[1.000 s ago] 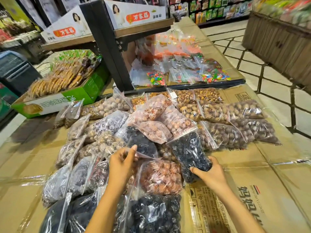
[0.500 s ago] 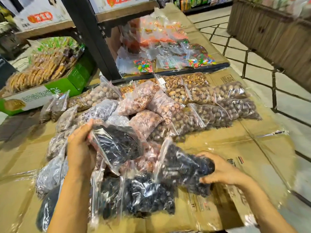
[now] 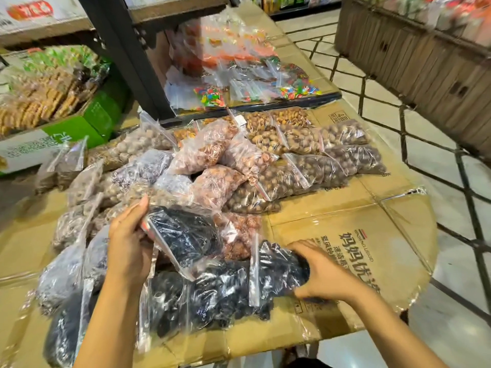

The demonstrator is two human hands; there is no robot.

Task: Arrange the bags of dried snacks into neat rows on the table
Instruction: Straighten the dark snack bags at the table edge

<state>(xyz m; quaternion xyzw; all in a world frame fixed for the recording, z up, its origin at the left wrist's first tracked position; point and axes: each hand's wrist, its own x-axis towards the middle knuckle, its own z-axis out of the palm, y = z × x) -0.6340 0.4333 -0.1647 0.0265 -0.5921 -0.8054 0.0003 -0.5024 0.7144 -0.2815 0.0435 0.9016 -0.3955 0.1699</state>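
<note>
left hand (image 3: 128,243) is clamped on a dark bag (image 3: 186,235) raised over the pile; right hand (image 3: 322,274) is gripping another (image 3: 276,272) on the table (image 3: 345,213). film judged slippery, contents soft; bodies are best grasped.

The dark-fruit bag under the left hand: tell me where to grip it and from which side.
Grip the dark-fruit bag at its zip-seal end, coming from the left, where the left hand already is. That flat empty strip pinches easily between fingers; the bulging middle is loose and slippery, and bags crowd its other sides.
</note>
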